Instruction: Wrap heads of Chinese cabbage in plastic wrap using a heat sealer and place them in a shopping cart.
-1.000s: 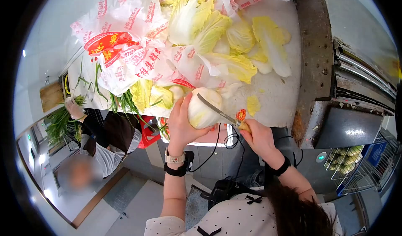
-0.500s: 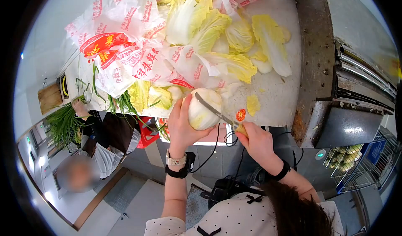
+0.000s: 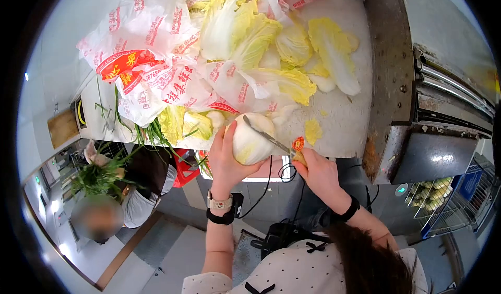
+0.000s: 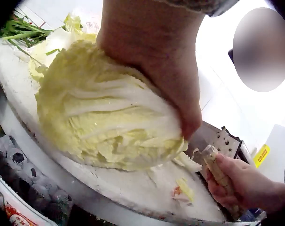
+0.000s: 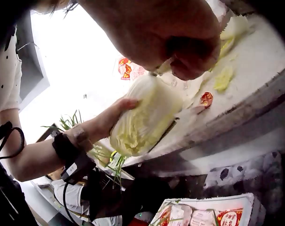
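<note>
A napa cabbage [image 3: 254,147] is at the counter's near edge, its pale base end facing up in the head view. My left hand [image 3: 224,161] grips it from the left side, thumb along its near side. In the left wrist view the yellow, leafy end of the cabbage [image 4: 104,122] shows below that hand. My right hand [image 3: 321,175] holds a curved knife [image 3: 269,138] by its light handle [image 4: 218,172]. The blade reaches across the cabbage's base end and overlaps it in the head view.
White plastic bags [image 3: 172,59] with red print cover the counter's left and middle. Loose cabbage leaves [image 3: 334,54] lie behind, with green stalks [image 3: 154,132] at the left edge. Another person's hand [image 3: 96,156] holds greens at far left. A foam box [image 5: 248,207] stands below.
The knife and my right hand have shifted slightly left, the blade still over the cabbage. My left hand keeps its hold. The other person has raised the bunch of greens toward their head.
</note>
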Motion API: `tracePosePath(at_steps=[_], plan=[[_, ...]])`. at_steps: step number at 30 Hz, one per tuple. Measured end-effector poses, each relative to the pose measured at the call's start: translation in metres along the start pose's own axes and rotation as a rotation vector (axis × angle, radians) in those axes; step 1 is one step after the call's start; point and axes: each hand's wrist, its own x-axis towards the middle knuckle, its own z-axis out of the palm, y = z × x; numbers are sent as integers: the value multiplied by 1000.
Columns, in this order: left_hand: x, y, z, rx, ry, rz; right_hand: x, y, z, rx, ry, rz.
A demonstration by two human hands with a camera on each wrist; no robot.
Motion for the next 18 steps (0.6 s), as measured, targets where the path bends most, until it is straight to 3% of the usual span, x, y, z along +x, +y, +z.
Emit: tracePosePath(at_steps=[4, 7, 9, 13, 18], plan=[[1, -1, 1, -4, 9, -10, 15, -11, -1, -28, 59, -14], [1, -3, 1, -35, -12, -12, 14, -13, -7, -31, -101, 97], [1, -2, 2, -10, -14, 3, 2, -9, -11, -43, -103, 97], [-2, -2, 3, 8, 6, 0, -1, -3, 1, -89, -9, 28], [-6, -7, 1, -57, 1, -42, 12, 4, 16, -62, -15, 120]])
